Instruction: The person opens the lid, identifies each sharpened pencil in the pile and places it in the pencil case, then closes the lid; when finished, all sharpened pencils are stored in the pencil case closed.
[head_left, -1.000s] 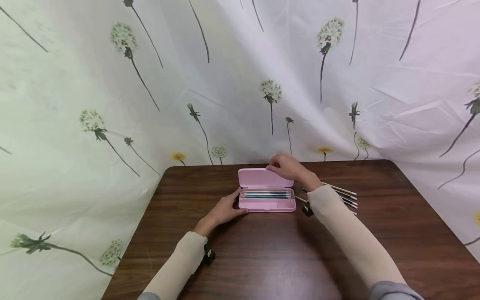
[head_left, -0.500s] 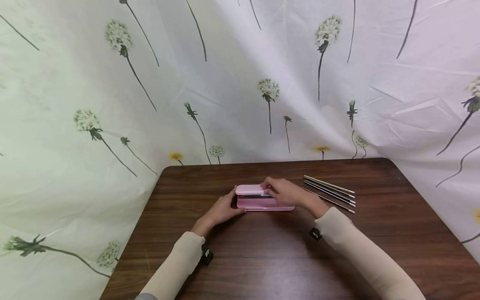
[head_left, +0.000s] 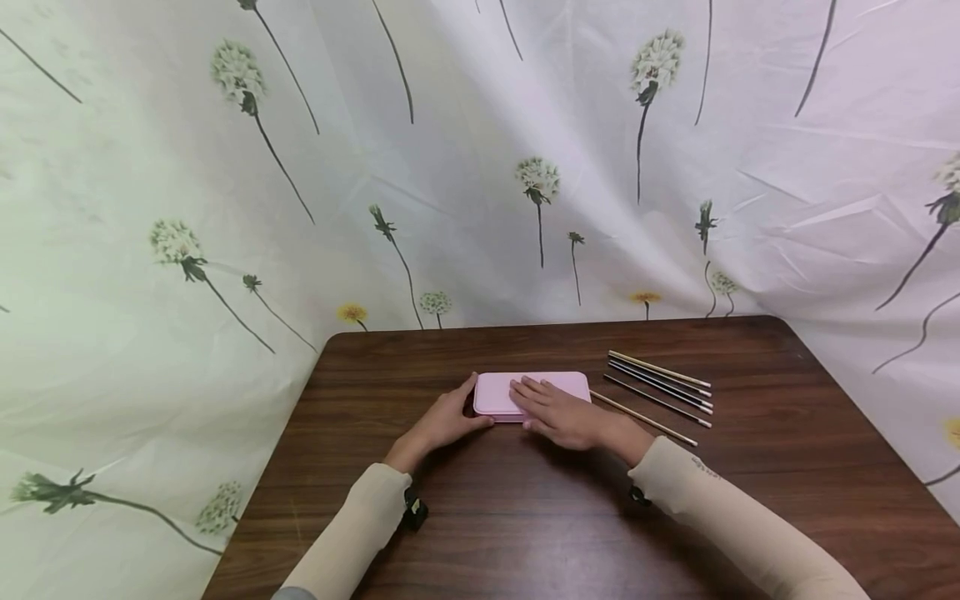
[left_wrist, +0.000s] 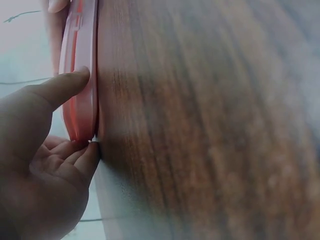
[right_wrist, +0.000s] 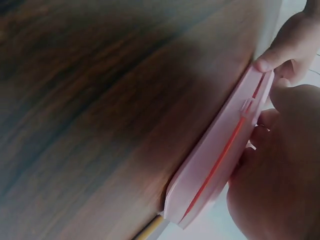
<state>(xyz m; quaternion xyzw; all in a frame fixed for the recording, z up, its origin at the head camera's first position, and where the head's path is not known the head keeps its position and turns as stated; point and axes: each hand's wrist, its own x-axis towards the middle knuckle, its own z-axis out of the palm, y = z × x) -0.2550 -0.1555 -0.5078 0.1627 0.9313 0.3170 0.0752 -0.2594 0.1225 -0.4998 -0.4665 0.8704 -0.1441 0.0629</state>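
The pink pencil case (head_left: 491, 392) lies on the table with its lid down. A narrow seam between lid and base shows in both wrist views. My left hand (head_left: 442, 418) grips the case's left end, thumb on the front side and fingers around the end. Flat on top of the lid rests my right hand (head_left: 566, 417), fingers stretched out across the middle. In the right wrist view the case (right_wrist: 220, 150) runs diagonally beneath that hand (right_wrist: 280, 165). The inside of the case is hidden.
Several pencils (head_left: 660, 379) lie side by side on the brown wooden table (head_left: 480, 517), right of the case. Another pencil (head_left: 648, 418) slants away from the case's right end. A flower-printed cloth (head_left: 465, 167) hangs behind the table.
My right hand has swung the lid down from upright and now lies flat on it. The pencils inside are covered. My left hand has kept its hold on the case's left end.
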